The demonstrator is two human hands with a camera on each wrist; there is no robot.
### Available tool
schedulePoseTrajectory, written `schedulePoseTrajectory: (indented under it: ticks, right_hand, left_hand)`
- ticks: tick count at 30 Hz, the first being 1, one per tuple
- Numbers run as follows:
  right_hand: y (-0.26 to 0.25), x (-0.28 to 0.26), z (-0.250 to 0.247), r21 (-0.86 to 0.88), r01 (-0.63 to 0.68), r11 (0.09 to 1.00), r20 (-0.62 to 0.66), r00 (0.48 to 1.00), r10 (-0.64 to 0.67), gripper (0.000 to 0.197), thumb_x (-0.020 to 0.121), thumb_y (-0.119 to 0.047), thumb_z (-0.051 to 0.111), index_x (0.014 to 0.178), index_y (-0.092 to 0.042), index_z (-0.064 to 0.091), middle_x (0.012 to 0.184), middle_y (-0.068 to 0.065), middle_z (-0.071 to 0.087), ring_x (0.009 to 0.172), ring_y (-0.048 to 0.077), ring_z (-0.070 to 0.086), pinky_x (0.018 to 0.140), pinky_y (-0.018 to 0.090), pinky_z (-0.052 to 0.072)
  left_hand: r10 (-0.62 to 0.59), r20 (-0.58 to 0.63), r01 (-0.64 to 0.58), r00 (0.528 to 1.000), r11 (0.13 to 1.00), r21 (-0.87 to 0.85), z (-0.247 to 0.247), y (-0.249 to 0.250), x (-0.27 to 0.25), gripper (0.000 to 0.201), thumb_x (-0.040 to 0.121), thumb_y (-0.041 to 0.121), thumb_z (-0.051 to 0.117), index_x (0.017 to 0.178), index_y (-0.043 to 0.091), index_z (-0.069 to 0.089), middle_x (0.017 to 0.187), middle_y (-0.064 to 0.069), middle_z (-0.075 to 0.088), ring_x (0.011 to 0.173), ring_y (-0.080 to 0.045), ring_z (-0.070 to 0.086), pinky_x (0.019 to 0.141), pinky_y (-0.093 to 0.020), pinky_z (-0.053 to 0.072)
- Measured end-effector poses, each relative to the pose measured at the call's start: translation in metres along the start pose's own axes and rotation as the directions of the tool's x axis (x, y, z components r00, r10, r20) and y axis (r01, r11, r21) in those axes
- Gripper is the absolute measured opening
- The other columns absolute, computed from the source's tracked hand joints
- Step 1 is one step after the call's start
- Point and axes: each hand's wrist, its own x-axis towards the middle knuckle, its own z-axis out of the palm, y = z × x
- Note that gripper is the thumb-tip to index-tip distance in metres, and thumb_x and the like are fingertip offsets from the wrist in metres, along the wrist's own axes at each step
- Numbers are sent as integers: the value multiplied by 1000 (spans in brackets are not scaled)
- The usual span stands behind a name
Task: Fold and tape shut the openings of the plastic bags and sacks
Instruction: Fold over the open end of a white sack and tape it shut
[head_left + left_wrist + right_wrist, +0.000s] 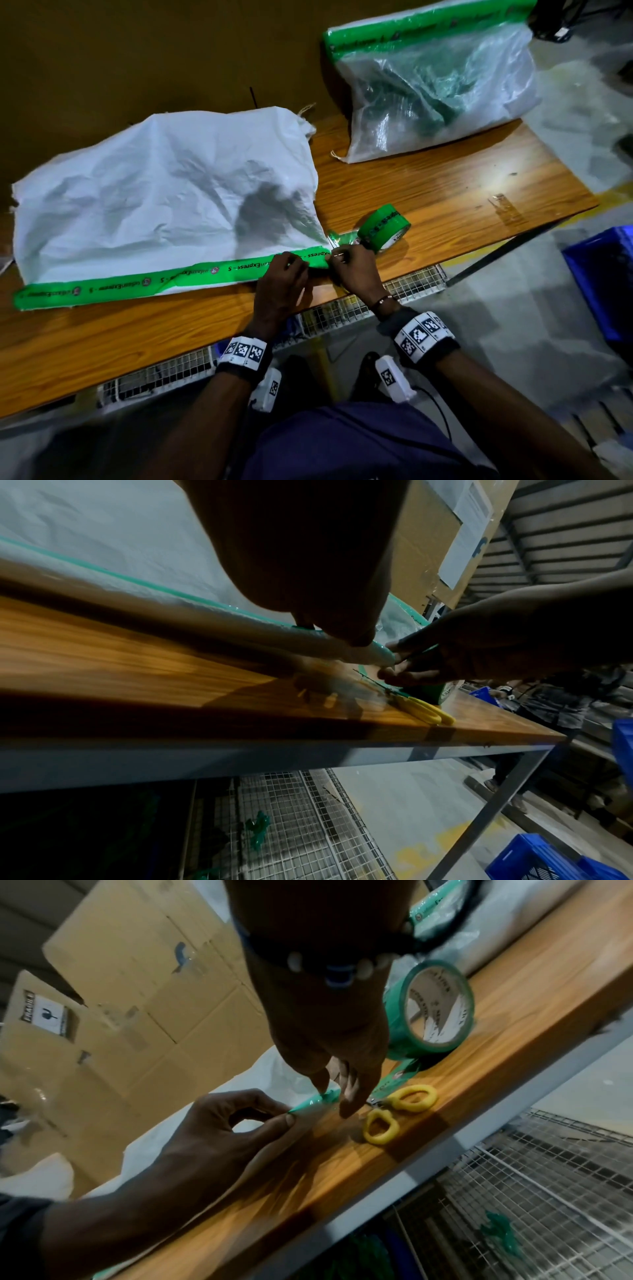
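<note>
A white woven sack (pixel 154 192) lies flat on the wooden table (pixel 428 192), with a strip of green printed tape (pixel 171 277) along its folded near edge. Both hands meet at the strip's right end. My left hand (pixel 301 267) pinches the tape edge between thumb and forefinger, as the right wrist view shows (pixel 289 1114). My right hand (pixel 337 262) pinches the tape's end just beside it, fingers pointing down (pixel 334 1096). The green tape roll (pixel 383 228) stands on edge right of the hands, its tail leading to them.
Yellow-handled scissors (pixel 397 1110) lie on the table near its front edge, under my right hand. A translucent sack (pixel 438 92), taped green along its top, sits at the back right. A wire mesh shelf (pixel 342 308) runs under the table; blue crates (pixel 606 274) stand on the floor.
</note>
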Motion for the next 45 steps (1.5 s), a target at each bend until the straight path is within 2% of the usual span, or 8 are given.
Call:
schedulePoseTrajectory:
  ticks: [7, 10, 17, 19, 23, 28, 36, 45]
  right_hand:
    - [-9, -2, 9, 323, -300, 898, 73, 954, 292, 23, 97, 3, 64, 118, -1, 55, 81, 19, 67, 54, 17, 64, 55, 33, 55]
    - [-4, -8, 9, 122, -154, 980, -38, 986, 160, 14, 95, 4, 59, 102, -8, 57, 82, 17, 68, 62, 24, 65, 64, 44, 60]
    - [0, -27, 19, -52, 22, 998, -135, 990, -29, 11, 93, -4, 67, 104, -6, 64, 83, 4, 70, 63, 1, 67, 59, 24, 56]
    - [1, -26, 24, -53, -26, 998, -153, 988, 18, 16, 91, -1, 70, 107, -1, 65, 83, 9, 71, 67, 9, 69, 58, 17, 53]
    - [2, -24, 34, -173, -21, 985, -160, 987, -7, 19, 89, -9, 62, 109, -9, 62, 83, 18, 73, 77, 32, 72, 64, 44, 57]
    - [-8, -37, 47, -414, 252, 875, -8, 960, -280, 13, 82, 2, 65, 88, -8, 61, 93, 11, 58, 83, 37, 55, 65, 41, 34]
    - [-4, -41, 62, -495, 283, 822, 1, 946, -326, 19, 86, 1, 70, 103, -7, 67, 113, 12, 62, 104, 34, 53, 80, 49, 48]
    - [10, -34, 75, -480, 441, 758, 225, 897, -379, 45, 106, -15, 50, 150, -9, 55, 157, 7, 53, 150, 27, 41, 120, 43, 40]
  left_hand:
    - [-115, 24, 117, 993, 987, -106, 12, -13, -5, 18, 95, 23, 64, 98, 5, 69, 101, -13, 63, 89, -33, 63, 64, -45, 56]
    - [-119, 64, 125, 991, 988, -93, 20, -22, -10, 12, 92, 15, 77, 98, 7, 69, 102, -10, 63, 89, -29, 62, 64, -39, 52]
    - [-55, 110, 70, 992, 988, -135, 20, -34, -16, 13, 93, 18, 75, 104, 15, 69, 109, -4, 62, 98, -21, 60, 68, -35, 52]
    - [-35, 124, 51, 992, 990, -132, 22, -36, -16, 10, 94, 20, 73, 102, 14, 69, 108, -4, 61, 96, -21, 60, 67, -33, 50]
    - [-9, 148, 37, 989, 982, -185, 23, -42, -15, 10, 97, 22, 70, 102, 14, 70, 109, -2, 63, 98, -19, 59, 73, -31, 47]
    - [52, 195, -1, 979, 968, -253, 22, -55, -19, 18, 99, 23, 68, 115, 15, 71, 118, -2, 62, 110, -20, 57, 85, -36, 51]
    - [68, 192, -75, 979, 997, 32, 6, -89, -48, 51, 102, 31, 55, 151, 20, 51, 158, -3, 48, 147, -24, 41, 123, -50, 28]
    - [114, 393, -158, 913, 984, 81, -3, -113, -57, 67, 104, 47, 41, 166, 28, 22, 174, 6, 17, 160, -16, 15, 129, -45, 15]
